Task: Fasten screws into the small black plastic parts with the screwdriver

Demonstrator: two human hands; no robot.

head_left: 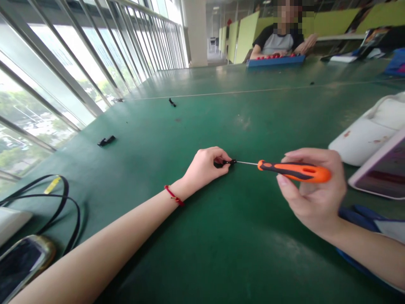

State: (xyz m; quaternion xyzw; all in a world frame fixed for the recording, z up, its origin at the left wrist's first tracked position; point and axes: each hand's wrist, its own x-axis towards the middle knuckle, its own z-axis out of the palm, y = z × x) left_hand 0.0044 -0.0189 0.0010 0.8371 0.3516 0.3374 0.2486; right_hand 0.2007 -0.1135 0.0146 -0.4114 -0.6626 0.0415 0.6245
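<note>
My left hand (209, 168) is closed round a small black part (232, 162) just above the green table (152, 139). The fingers hide most of that part, and I cannot tell its kind. From the right, my right hand (316, 194) grips a screwdriver (294, 170) by its orange and black handle. Its thin metal shaft lies nearly level and points left. The tip meets the end of the black part; whether it sits in a screw is too small to tell.
Small black pieces (106, 140) lie to the left. A phone (23, 266) and black cable (66, 185) are at the near left. On the right stand a white container (370, 126) and a pink-framed device (382, 169). Across the table a person (278, 42) sits behind a blue tray (275, 61).
</note>
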